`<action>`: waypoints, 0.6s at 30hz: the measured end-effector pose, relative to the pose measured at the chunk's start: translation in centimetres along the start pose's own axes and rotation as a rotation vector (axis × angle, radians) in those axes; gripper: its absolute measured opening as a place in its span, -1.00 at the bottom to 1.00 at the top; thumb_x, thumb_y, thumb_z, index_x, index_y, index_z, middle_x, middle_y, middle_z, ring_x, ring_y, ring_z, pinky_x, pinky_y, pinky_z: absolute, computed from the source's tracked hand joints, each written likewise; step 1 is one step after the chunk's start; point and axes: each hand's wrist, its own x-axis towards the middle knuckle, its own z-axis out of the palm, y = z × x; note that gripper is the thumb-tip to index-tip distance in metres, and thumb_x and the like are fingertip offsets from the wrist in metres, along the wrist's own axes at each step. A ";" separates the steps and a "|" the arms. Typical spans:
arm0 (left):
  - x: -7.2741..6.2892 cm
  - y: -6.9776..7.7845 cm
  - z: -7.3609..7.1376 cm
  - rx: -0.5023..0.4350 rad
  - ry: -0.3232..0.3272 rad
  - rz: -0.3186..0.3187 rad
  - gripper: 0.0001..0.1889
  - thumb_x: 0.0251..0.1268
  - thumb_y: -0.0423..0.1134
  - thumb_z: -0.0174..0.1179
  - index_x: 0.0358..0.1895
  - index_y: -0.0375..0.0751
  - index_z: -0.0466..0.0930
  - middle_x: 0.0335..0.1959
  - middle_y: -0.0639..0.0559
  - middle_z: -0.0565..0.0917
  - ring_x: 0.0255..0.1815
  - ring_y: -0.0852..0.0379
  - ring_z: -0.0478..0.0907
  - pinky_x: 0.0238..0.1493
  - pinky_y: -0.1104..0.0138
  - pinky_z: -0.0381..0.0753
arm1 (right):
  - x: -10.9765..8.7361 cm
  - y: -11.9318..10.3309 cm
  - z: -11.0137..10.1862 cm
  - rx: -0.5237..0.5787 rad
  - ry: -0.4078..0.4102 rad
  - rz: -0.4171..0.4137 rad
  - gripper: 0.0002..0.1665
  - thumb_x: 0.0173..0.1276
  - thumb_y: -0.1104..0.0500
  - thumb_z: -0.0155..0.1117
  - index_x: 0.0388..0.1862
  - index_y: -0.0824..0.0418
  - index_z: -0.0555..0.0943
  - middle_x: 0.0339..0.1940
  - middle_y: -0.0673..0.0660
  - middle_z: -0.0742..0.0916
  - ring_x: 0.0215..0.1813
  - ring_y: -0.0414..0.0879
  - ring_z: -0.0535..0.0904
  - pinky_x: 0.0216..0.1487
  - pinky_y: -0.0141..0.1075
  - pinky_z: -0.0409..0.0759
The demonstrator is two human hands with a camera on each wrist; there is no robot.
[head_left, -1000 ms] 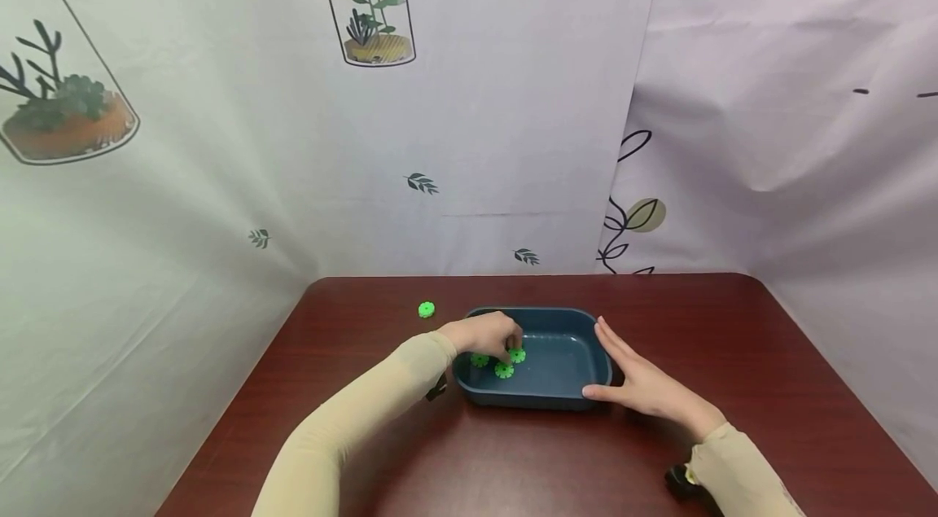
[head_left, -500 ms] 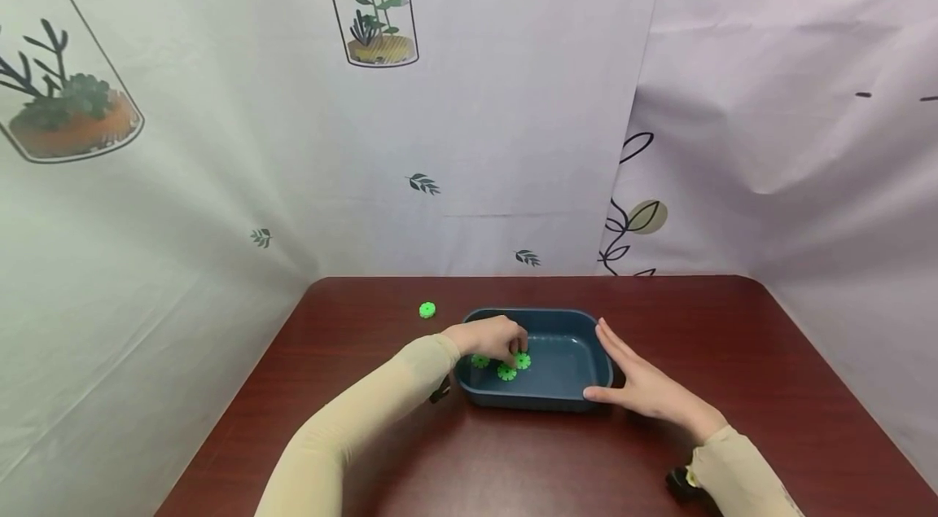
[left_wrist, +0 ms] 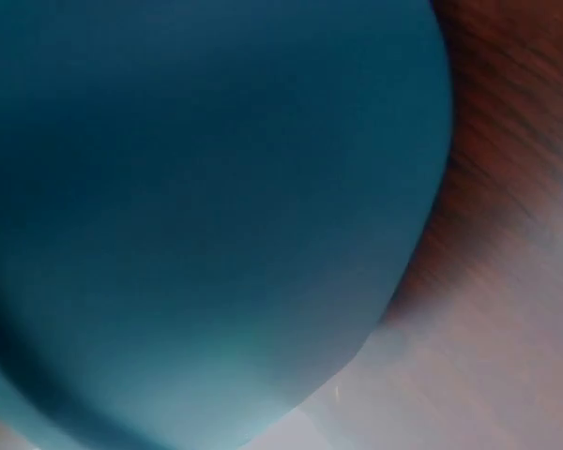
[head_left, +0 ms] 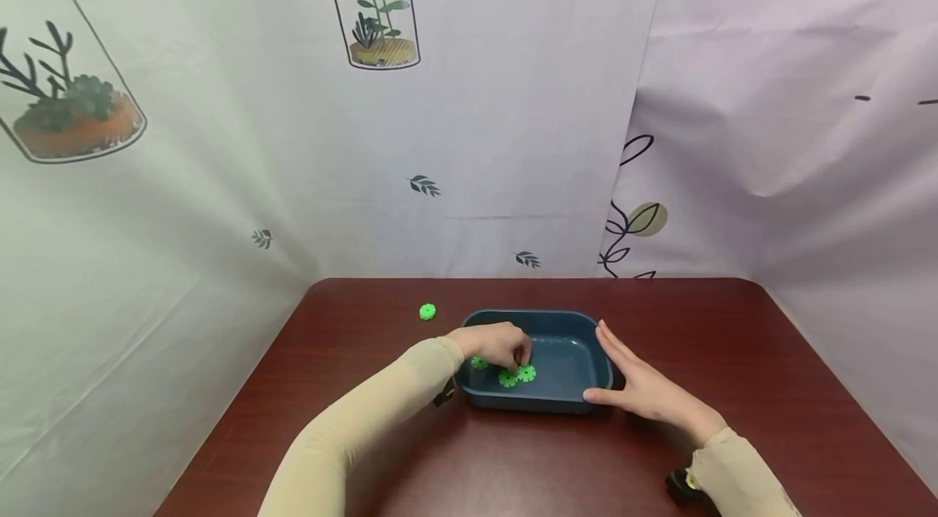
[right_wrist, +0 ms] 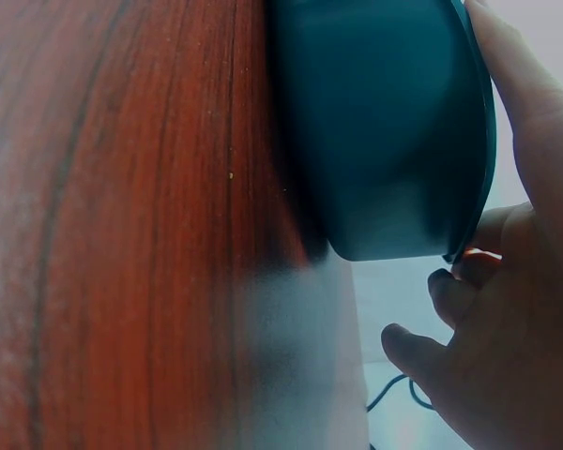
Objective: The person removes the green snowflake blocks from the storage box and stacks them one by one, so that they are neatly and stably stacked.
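Note:
A dark blue rectangular plastic basin (head_left: 564, 362) stands on the table. My left hand (head_left: 493, 343) reaches into its left part, fingers curled down onto a green flower-shaped disc (head_left: 527, 373). Beside that disc lies a second green disc (head_left: 509, 378), and a third disc (head_left: 479, 363) shows near the left wall, partly behind the hand. The left wrist view holds mostly the basin's outer wall (left_wrist: 216, 187); the left fingers are hidden there. My right hand (head_left: 648, 387) spans the right end with thumb and fingers spread nearly straight, touching the rim.
Another green disc (head_left: 427, 311) lies on the dark red wooden table (head_left: 366, 346), behind and left of the basin. A printed white cloth (head_left: 513, 134) hangs behind the table. In the right wrist view a dark cable (right_wrist: 394, 386) shows beyond the table edge.
My left hand has shifted slightly right and toward the front of the basin, and the disc under its fingers has moved with it, closer beside the second disc. The right hand stays put.

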 end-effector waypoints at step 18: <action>0.4 1.1 0.3 0.064 0.028 0.048 -0.81 0.26 -0.22 0.43 -0.16 -0.10 0.62 -0.43 0.19 0.56 -0.42 0.30 0.46 -0.30 0.49 0.47 | 0.0 0.1 0.1 -0.004 0.007 -0.017 0.29 0.27 -0.24 0.43 0.69 0.12 -0.13 0.68 0.26 -0.08 0.58 0.38 0.01 0.32 0.36 0.26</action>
